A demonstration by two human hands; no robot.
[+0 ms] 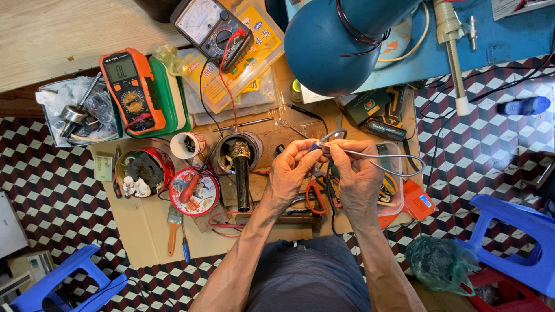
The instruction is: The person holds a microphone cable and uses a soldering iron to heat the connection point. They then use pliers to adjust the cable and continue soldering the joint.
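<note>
My left hand (289, 173) and my right hand (358, 173) are raised together over a cluttered cardboard work mat (150, 231). Both pinch a thin grey wire (399, 172) near a small blue-tipped end (315, 145) between the fingertips. The wire loops out to the right and curves back past my right hand. A soldering iron (241, 173) with a brass collar stands in a round metal holder just left of my left hand. Red-handled pliers (315, 196) lie beneath my hands, partly hidden.
An orange multimeter (128, 89), an analog meter (211, 26), a red tin (144, 170), a round lid with a red screwdriver (193, 190) and a small brush (173, 228) lie left. A blue lamp shade (338, 43) hangs above. Blue plastic stools (514, 231) stand on the patterned floor.
</note>
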